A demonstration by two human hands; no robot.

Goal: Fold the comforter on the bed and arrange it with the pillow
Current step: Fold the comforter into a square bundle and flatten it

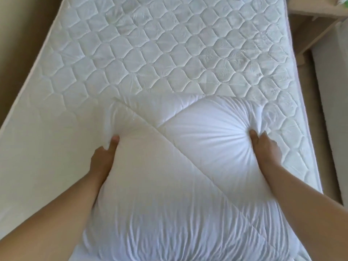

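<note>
A bulky white quilted comforter (169,176) is bundled in front of me over the near end of the quilted mattress (169,44). My left hand (102,159) grips its left side, thumb on top and fingers tucked under the fabric. On the right side, my right hand (263,147) pinches the cloth, and creases fan out from the grip. A diagonal seam runs across the bundle from upper left to lower right. No pillow shows in this view.
The white mattress stretches away from me with its left edge beside a beige wall (22,34). A light wooden nightstand (316,21) stands at the far right. A white panel (333,110) runs along the beige floor to the right of the bed.
</note>
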